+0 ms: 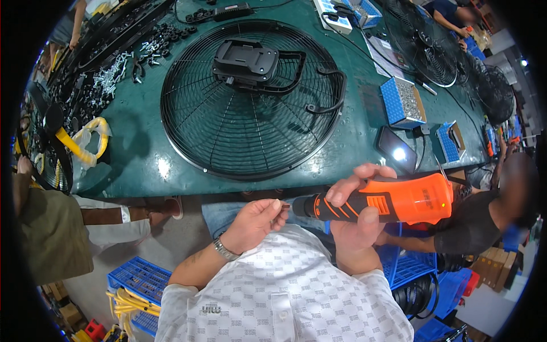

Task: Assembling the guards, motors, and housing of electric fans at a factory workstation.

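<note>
The fingertips (276, 204) of my left hand (253, 225) are drawn together in a narrow pinch on a small dark piece (286, 207) at the nose of the driver; how much of it lies hidden between thumb and forefinger I cannot tell. My right hand (359, 233) is wrapped round the body of the orange and black power driver (399, 202), fingers over its far side and thumb along the near side.

The driver lies directly to the right of my left fingertips, in front of my shirt and just off the near edge of the green table (134, 176). Its long axis runs left to right, close to level across me, with the black nose (305, 206) pointing left, straight at the pinch, and the thick orange end off to the right. My left hand is the one nearer the nose; the right sits behind it along the same line. Whether the small piece is seated in the nose or only touching it, I cannot make out.

Beyond both hands, on the far side of the table edge, lies the round black fan cage (253, 114), a black box (248, 61) on top of it. Farther right stands a blue carton of small metal parts (402, 102), with a dark phone-like slab (397, 148) just on its near side.
</note>
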